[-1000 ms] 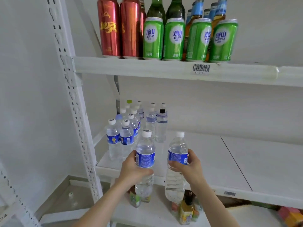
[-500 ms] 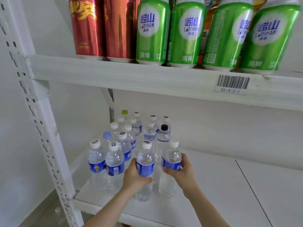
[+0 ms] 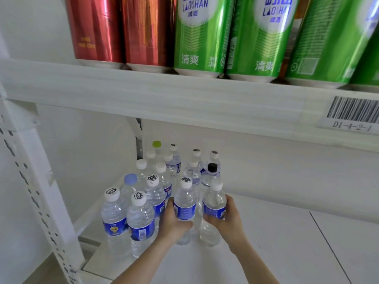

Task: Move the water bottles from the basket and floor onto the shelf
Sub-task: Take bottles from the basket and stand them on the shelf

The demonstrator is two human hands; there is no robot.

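Note:
My left hand [image 3: 174, 223] grips a clear water bottle [image 3: 184, 203] with a blue label and a white cap marked in black. My right hand [image 3: 228, 219] holds a second water bottle [image 3: 213, 203] with a plain white cap, just to its right. Both bottles stand upright with their bases on or just above the white shelf [image 3: 266, 253]. They sit at the right front of a cluster of several water bottles [image 3: 141, 218] standing on the shelf's left end. The basket and the floor are out of view.
The upper shelf board [image 3: 164, 95] hangs close overhead, carrying red cans [image 3: 121, 29] and green cans [image 3: 260, 35], with a barcode tag [image 3: 352, 113] on its edge. A perforated white upright [image 3: 39, 191] stands at the left. Bare shelf surface lies to the right of my hands.
Both hands have carried the two bottles up from below the shelf edge and onto the shelf beside the cluster. The camera has moved closer to the shelf.

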